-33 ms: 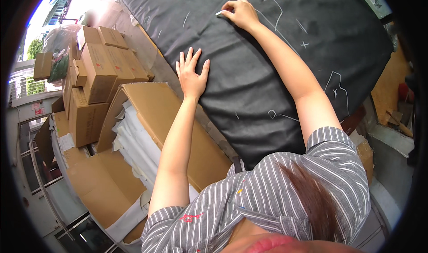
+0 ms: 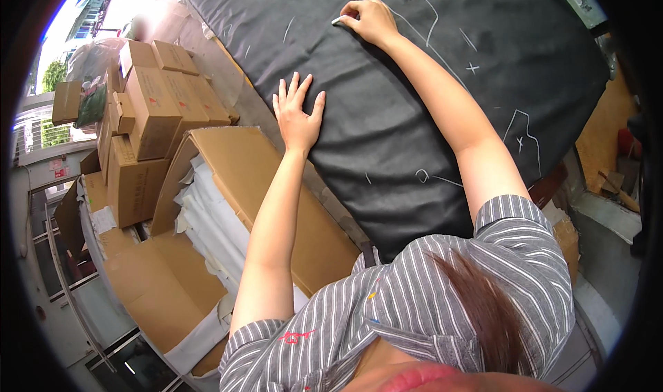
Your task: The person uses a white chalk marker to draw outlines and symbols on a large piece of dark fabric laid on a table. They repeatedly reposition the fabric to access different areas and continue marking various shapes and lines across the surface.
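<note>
Left hand (image 2: pixel 298 112) flat with fingers spread on the near left edge of the black cloth (image 2: pixel 387 129), right hand (image 2: pixel 369 20) far on the cloth, pinching a white chalk piece (image 2: pixel 336 20), white chalk lines (image 2: pixel 431 19) at right, open cardboard box (image 2: pixel 228 205) at left below the table

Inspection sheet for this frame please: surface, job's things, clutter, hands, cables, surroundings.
Surface: black fabric spread flat over the table, covered in white chalk lines and crosses.
Job's things: white chalk piece touching the fabric.
Clutter: nothing seen on the fabric.
Hands: left hand flat on the fabric near its edge, fingers spread; right hand pinching the chalk.
Cables: nothing seen.
Surroundings: open carton holding white sheets beside the table, stacked cardboard boxes further left, window beyond.
</note>
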### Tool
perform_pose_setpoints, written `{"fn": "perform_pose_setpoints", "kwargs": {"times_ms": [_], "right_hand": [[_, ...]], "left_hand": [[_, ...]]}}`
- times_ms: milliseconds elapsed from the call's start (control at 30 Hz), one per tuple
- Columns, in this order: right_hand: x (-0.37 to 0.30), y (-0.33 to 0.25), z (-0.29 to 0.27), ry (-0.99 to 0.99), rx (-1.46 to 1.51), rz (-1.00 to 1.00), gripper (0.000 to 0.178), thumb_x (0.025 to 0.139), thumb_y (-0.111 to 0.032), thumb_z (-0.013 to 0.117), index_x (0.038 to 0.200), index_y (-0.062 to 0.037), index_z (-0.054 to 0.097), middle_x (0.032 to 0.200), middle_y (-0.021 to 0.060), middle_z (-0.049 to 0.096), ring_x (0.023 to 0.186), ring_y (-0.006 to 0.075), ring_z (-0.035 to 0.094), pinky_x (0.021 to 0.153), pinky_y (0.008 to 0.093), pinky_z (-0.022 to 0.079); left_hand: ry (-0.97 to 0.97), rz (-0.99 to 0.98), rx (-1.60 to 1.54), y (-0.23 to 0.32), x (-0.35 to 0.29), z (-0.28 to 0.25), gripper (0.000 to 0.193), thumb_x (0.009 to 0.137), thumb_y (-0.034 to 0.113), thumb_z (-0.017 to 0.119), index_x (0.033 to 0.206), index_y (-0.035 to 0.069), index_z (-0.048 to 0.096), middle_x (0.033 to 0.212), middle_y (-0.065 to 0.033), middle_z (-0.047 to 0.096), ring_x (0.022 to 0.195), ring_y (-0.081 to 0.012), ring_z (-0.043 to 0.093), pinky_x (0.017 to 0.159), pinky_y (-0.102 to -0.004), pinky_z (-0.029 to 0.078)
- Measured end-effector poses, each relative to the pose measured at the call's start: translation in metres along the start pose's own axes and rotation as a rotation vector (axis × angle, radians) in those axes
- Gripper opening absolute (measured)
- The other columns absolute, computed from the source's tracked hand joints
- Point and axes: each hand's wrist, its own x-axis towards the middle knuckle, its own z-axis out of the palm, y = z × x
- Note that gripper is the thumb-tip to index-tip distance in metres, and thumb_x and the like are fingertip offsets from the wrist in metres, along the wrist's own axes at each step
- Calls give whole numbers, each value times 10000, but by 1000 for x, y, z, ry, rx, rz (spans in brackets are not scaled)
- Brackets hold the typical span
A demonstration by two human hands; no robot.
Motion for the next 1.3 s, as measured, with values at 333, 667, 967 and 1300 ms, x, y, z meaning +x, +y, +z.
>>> {"fn": "perform_pose_setpoints", "kwargs": {"times_ms": [333, 667, 967, 1300], "right_hand": [[17, 54, -23, 220, -164, -26, 227, 757, -299, 808, 813, -86, 752, 817, 160, 701, 700, 359, 649, 706, 438, 542], [-17, -14, 1, 39, -132, -76, 202, 753, -285, 816, 773, -107, 723, 821, 153, 694, 911, 352, 637, 807, 476, 510], [-170, -63, -73, -23, -47, -42, 133, 760, -241, 734, 775, -112, 709, 790, 36, 710, 928, 243, 635, 824, 408, 471], [-250, -60, -131, 82, -111, 62, 113, 765, -205, 712, 772, -100, 671, 791, 21, 682, 976, 228, 615, 838, 396, 453]], "left_hand": [[24, 14, -12, 1, 5, 4, 472, 899, 392, 703, 1315, 173, 660, 1479, -120, 532, 1446, -375, 367, 1195, -546, 227], [28, 42, -8, -4, 8, 9, 468, 903, 416, 700, 1316, 199, 662, 1486, -112, 528, 1434, -374, 388, 1195, -540, 229], [42, 56, 40, -14, 6, 8, 478, 915, 453, 679, 1325, 207, 658, 1484, -101, 532, 1432, -368, 392, 1195, -531, 234], [-27, 66, 51, -16, 11, 10, 475, 954, 455, 636, 1364, 217, 630, 1518, -101, 496, 1465, -349, 348, 1210, -512, 207]]}}
